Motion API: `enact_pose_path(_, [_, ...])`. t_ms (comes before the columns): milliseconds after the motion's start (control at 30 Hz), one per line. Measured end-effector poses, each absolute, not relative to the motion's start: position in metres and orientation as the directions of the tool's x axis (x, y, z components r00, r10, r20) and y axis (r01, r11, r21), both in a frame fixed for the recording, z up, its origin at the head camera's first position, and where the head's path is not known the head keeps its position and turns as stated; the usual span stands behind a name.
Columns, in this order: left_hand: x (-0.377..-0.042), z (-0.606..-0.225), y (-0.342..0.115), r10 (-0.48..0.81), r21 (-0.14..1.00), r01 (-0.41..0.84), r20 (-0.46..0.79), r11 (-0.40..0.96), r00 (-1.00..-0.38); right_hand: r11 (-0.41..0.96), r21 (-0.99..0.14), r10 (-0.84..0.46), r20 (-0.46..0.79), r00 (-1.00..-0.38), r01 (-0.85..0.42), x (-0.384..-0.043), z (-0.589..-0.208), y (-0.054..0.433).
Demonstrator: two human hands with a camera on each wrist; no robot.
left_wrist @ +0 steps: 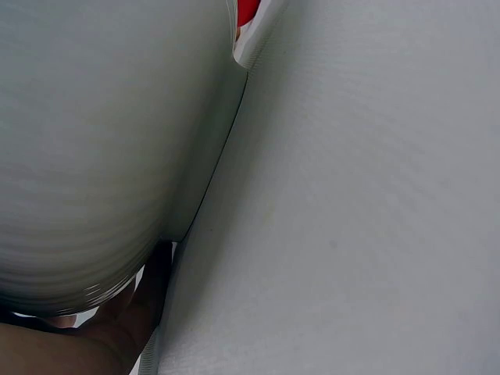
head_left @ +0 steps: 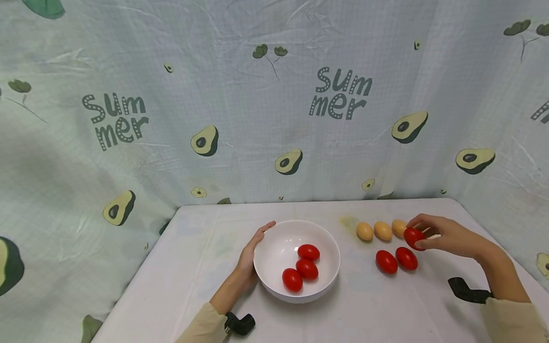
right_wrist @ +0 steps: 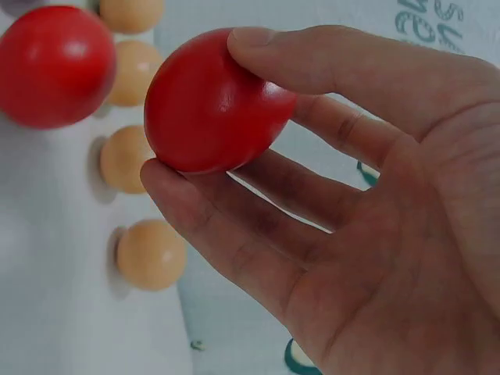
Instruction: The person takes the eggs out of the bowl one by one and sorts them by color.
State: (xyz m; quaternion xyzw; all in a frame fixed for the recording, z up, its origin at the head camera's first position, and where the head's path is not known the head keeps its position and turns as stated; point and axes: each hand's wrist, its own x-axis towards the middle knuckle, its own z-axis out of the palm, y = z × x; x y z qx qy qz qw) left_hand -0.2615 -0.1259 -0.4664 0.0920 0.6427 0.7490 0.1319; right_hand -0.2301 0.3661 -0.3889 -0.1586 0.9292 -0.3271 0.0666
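My right hand [head_left: 448, 236] pinches a glossy red egg [right_wrist: 211, 109] between the thumb and fingertips, lifted over the right side of the table. Just below it in the head view, two more red eggs [head_left: 387, 262] lie side by side. Beyond them is a row of tan eggs [head_left: 364, 231], partly covered by the hand. At the middle of the table stands a white bowl [head_left: 268, 259] holding three red eggs [head_left: 307, 269]. Against its left outer side rests my left hand [head_left: 249, 257], fingers extended along the wall; the left wrist view shows them low at the bowl's side.
A white cloth covers the table [head_left: 171, 276]. Behind it and along both sides hangs a pale curtain [head_left: 240, 95] printed with avocados and lettering. Black wrist cameras [head_left: 240, 324] are strapped to both forearms.
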Motion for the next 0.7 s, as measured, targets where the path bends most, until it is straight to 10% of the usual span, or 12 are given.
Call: enact_pose_path(700, [-0.262,-0.466,-0.125,0.318,0.99,-0.068,-0.025,-0.125,-0.948,0.765,-0.643,-0.241,-0.231,-0.943,-0.039,-0.237,-0.415,0.395])
